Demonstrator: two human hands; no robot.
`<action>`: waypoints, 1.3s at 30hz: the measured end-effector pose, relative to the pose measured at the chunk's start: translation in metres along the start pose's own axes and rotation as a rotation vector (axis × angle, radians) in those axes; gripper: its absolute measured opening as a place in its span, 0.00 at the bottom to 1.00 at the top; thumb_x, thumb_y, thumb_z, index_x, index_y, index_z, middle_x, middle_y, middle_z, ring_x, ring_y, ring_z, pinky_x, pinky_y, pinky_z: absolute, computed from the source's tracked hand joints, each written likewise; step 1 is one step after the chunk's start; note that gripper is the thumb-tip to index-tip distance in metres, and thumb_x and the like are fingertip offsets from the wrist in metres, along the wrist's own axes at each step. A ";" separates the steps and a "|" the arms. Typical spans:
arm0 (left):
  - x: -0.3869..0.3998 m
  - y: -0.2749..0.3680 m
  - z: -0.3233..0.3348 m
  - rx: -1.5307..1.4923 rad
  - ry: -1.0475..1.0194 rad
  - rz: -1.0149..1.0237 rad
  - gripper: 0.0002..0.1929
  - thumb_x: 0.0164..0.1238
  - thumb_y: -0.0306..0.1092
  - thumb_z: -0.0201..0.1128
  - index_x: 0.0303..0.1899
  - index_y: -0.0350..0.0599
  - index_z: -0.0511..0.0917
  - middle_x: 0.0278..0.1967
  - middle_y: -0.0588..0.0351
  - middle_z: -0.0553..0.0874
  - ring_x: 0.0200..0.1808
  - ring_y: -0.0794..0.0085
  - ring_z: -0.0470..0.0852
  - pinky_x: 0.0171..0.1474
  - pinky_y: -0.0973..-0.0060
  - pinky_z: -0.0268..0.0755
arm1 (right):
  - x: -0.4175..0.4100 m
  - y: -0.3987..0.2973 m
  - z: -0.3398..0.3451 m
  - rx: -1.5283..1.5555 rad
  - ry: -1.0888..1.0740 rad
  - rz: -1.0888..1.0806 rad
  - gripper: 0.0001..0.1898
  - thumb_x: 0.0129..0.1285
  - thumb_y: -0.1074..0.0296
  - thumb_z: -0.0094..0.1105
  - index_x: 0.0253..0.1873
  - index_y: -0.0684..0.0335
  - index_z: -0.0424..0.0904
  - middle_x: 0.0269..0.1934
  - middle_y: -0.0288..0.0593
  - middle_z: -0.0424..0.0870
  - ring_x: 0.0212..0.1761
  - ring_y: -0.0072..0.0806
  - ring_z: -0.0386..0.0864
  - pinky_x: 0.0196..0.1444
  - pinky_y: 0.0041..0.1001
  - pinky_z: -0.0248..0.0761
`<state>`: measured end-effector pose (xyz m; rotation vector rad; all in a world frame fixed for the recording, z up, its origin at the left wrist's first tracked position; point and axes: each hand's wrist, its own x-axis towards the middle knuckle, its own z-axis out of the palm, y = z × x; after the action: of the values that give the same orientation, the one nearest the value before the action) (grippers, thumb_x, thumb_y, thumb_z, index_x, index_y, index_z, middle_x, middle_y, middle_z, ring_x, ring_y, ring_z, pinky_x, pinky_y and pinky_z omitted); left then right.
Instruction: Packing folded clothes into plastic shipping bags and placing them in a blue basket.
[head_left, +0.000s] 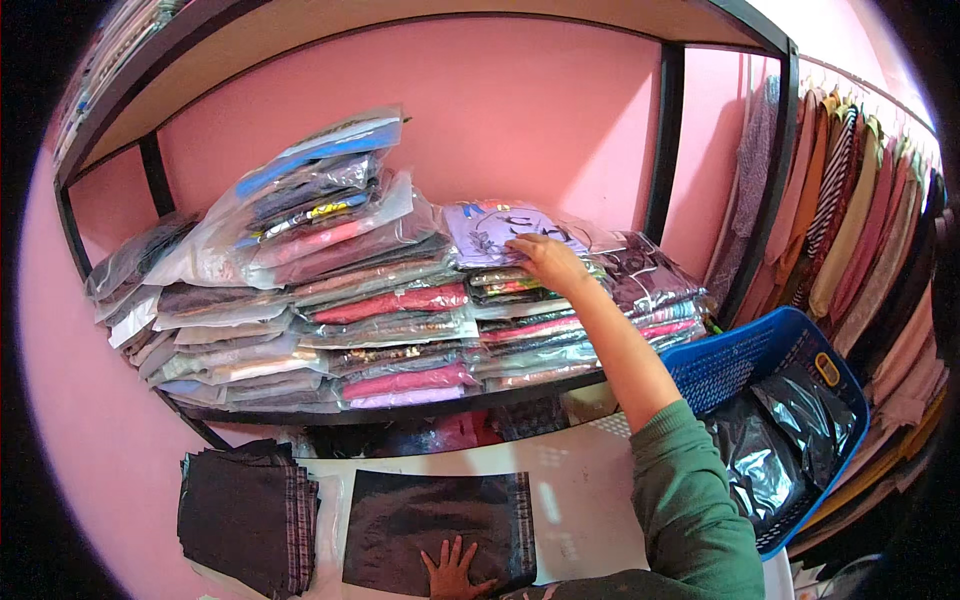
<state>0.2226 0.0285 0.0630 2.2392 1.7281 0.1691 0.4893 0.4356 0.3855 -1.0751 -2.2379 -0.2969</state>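
My left hand (456, 571) lies flat with fingers spread on a black plastic mailing bag (427, 517), which rests on the white table (585, 480). Left of that bag is a stack of similar black bags (236, 517), its right edges fanned out. My right hand (551, 259), at the end of a green sleeve, reaches up to the shelf. Its fingers touch a lilac printed garment (487, 236) in clear plastic, on top of a pile of packaged clothes (540, 330). Whether they grip it is unclear.
More bagged garments (397, 322) fill the black-framed shelf (450, 405), stacked highest at left. At right, a blue perforated basket (795, 319) holds shiny black plastic parcels (765, 450). Clothes on hangers (840, 202) line the right side. An upper shelf (247, 52) runs overhead.
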 end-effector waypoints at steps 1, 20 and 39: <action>0.001 -0.001 0.001 -0.002 0.006 -0.010 0.51 0.41 0.70 0.59 0.68 0.55 0.55 0.70 0.47 0.50 0.71 0.51 0.44 0.61 0.29 0.21 | 0.005 -0.003 -0.003 0.005 0.000 -0.010 0.21 0.54 0.70 0.57 0.55 0.57 0.72 0.51 0.47 0.77 0.54 0.40 0.73 0.55 0.35 0.68; 0.000 -0.015 0.018 0.022 0.011 0.014 0.47 0.47 0.71 0.55 0.68 0.57 0.54 0.70 0.48 0.49 0.70 0.50 0.47 0.60 0.29 0.28 | -0.033 -0.047 -0.100 -0.149 0.466 0.352 0.21 0.47 0.81 0.53 0.49 0.57 0.74 0.33 0.55 0.80 0.37 0.51 0.78 0.39 0.45 0.70; 0.009 -0.024 0.019 -0.002 -0.004 0.084 0.46 0.50 0.68 0.56 0.67 0.50 0.56 0.70 0.45 0.47 0.71 0.48 0.41 0.61 0.33 0.21 | -0.483 -0.252 0.091 0.155 -0.641 0.269 0.28 0.60 0.69 0.48 0.67 0.50 0.59 0.68 0.44 0.57 0.72 0.41 0.50 0.69 0.52 0.37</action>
<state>0.2080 0.0389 0.0371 2.3102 1.6326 0.1854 0.4827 0.0149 0.0282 -1.5178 -2.5497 0.3848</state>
